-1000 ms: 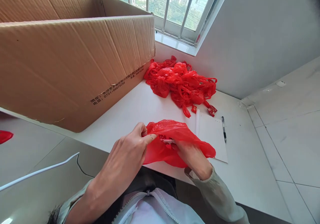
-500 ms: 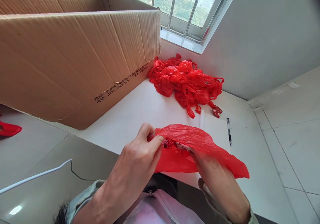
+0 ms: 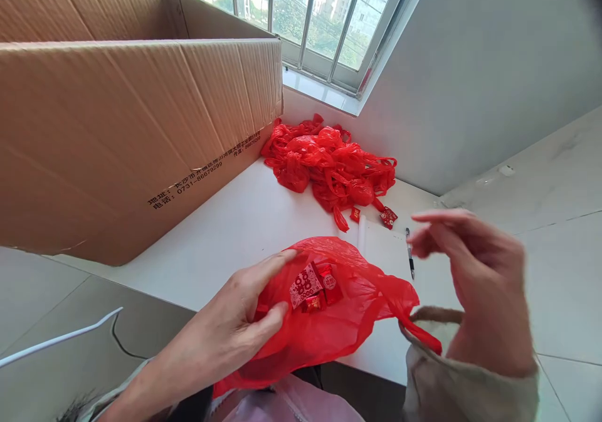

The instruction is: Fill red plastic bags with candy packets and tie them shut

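A thin red plastic bag [image 3: 345,331] lies spread open in front of me at the table's near edge. Its mouth faces up and shows a pink patterned packet [image 3: 305,285] and small red wrapped pieces [image 3: 332,283] inside. My left hand [image 3: 244,309] grips the bag's left side at the mouth, thumb apart from the fingers. To the right of the bag, my right hand [image 3: 480,265] is raised, slightly blurred, fingers loosely bent and partly apart, with nothing visible in it. A bag handle [image 3: 423,335] lies against my right sleeve.
A large cardboard box [image 3: 141,133] stands at the left of the white table [image 3: 226,234]. Crumpled red bags [image 3: 329,165] are heaped by the window. Near them lie two small red packets [image 3: 388,217], a paper pad [image 3: 383,246] and a pen [image 3: 410,254].
My right hand has come out of the bag and moved up to the right. The bag's mouth is wider, showing the pieces inside. The view has shifted slightly right.
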`<control>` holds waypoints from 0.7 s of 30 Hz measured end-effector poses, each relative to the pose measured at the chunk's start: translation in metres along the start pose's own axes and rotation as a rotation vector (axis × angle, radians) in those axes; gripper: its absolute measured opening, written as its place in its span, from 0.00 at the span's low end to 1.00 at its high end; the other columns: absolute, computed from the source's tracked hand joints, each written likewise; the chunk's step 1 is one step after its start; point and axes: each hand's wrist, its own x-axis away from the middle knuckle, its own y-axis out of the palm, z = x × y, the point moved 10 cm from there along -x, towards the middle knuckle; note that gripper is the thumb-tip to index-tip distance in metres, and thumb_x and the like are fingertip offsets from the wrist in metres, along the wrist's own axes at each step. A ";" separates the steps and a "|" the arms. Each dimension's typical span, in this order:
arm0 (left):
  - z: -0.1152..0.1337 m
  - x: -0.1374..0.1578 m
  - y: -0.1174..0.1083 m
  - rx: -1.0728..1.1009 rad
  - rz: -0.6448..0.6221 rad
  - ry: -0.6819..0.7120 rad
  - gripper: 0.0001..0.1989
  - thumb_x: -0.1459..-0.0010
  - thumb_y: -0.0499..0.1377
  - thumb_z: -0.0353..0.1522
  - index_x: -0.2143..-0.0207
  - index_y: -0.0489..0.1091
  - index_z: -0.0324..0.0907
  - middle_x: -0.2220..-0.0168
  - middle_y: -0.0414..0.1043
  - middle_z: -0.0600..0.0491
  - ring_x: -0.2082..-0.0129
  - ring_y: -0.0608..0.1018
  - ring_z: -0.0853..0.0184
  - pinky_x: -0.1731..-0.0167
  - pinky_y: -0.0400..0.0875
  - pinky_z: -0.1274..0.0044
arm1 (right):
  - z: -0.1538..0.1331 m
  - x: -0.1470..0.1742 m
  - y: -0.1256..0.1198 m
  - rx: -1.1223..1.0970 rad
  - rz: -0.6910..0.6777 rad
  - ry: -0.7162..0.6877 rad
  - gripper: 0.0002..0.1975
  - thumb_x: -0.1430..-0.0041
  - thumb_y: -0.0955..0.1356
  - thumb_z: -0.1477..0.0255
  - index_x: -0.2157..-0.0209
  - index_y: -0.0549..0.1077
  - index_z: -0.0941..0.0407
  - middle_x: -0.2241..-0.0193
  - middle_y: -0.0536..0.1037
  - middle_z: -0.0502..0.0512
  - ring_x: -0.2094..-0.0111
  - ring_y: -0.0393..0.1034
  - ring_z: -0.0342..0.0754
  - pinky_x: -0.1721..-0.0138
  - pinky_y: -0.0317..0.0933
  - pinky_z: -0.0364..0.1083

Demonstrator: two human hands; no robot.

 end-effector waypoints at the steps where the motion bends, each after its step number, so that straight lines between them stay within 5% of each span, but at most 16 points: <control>1: 0.000 0.000 -0.001 0.015 0.006 -0.001 0.27 0.42 0.51 0.26 0.40 0.60 0.47 0.44 0.69 0.52 0.47 0.74 0.62 0.48 0.71 0.75 | 0.033 -0.013 0.015 0.033 -0.080 0.070 0.11 0.37 0.63 0.68 0.57 0.75 0.54 0.72 0.78 0.52 0.71 0.73 0.45 0.70 0.67 0.43; 3: 0.004 -0.002 -0.002 0.034 0.007 0.004 0.26 0.42 0.50 0.27 0.41 0.61 0.47 0.44 0.69 0.52 0.47 0.74 0.62 0.50 0.72 0.77 | 0.096 -0.032 0.055 0.258 -0.254 0.144 0.13 0.37 0.62 0.68 0.59 0.76 0.57 0.66 0.79 0.56 0.66 0.73 0.46 0.62 0.66 0.46; 6: 0.014 -0.004 -0.007 0.034 0.025 0.035 0.24 0.42 0.50 0.26 0.44 0.64 0.48 0.46 0.71 0.54 0.49 0.75 0.63 0.54 0.74 0.80 | 0.152 -0.044 0.105 0.351 -0.305 0.119 0.13 0.44 0.67 0.70 0.59 0.76 0.59 0.58 0.78 0.62 0.58 0.71 0.51 0.53 0.62 0.50; 12: 0.021 -0.008 -0.010 0.055 0.011 0.073 0.24 0.42 0.50 0.24 0.44 0.64 0.49 0.47 0.72 0.55 0.49 0.75 0.63 0.56 0.75 0.81 | 0.163 -0.029 0.140 0.400 -0.212 0.073 0.10 0.42 0.64 0.75 0.62 0.76 0.60 0.60 0.78 0.64 0.57 0.69 0.53 0.47 0.55 0.54; 16: 0.023 -0.009 -0.006 0.055 -0.009 0.074 0.25 0.40 0.50 0.25 0.42 0.62 0.48 0.42 0.67 0.54 0.46 0.73 0.63 0.52 0.73 0.80 | 0.145 -0.028 0.109 0.353 -0.098 0.067 0.14 0.40 0.61 0.73 0.57 0.74 0.59 0.58 0.78 0.62 0.56 0.70 0.53 0.50 0.60 0.52; 19: 0.023 -0.008 -0.003 0.023 -0.012 0.081 0.26 0.41 0.51 0.24 0.41 0.61 0.48 0.41 0.65 0.53 0.44 0.72 0.62 0.48 0.70 0.77 | 0.106 -0.014 0.046 0.240 0.103 0.062 0.18 0.36 0.58 0.70 0.48 0.67 0.58 0.55 0.76 0.61 0.55 0.72 0.51 0.53 0.65 0.53; 21: 0.021 -0.007 -0.002 0.008 -0.008 0.078 0.27 0.41 0.51 0.24 0.40 0.59 0.48 0.40 0.64 0.53 0.44 0.72 0.63 0.46 0.69 0.77 | 0.062 0.012 -0.005 0.013 0.292 -0.007 0.15 0.38 0.63 0.70 0.50 0.68 0.55 0.59 0.77 0.57 0.59 0.74 0.50 0.57 0.69 0.52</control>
